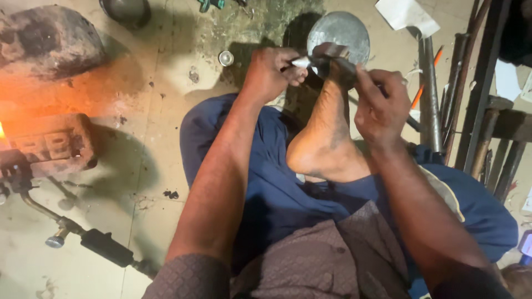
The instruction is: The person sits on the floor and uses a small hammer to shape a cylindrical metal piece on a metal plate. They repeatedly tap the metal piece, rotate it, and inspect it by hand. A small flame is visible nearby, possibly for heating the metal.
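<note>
Metal piece [302, 62] sits pinched in my left hand [271, 72] above the foot [327, 138]; my right hand [379, 105] grips a file [332, 53].

The tip of the small silvery piece [302, 62] is seen, but the rest is covered by the fingers of the left hand [270, 71]. The dark tool [331, 55] is partly hidden behind the foot [326, 138] and the right hand [379, 105]; its kind cannot be made out, possibly pliers. The torch [83, 238] is cut off at the left edge.
</note>
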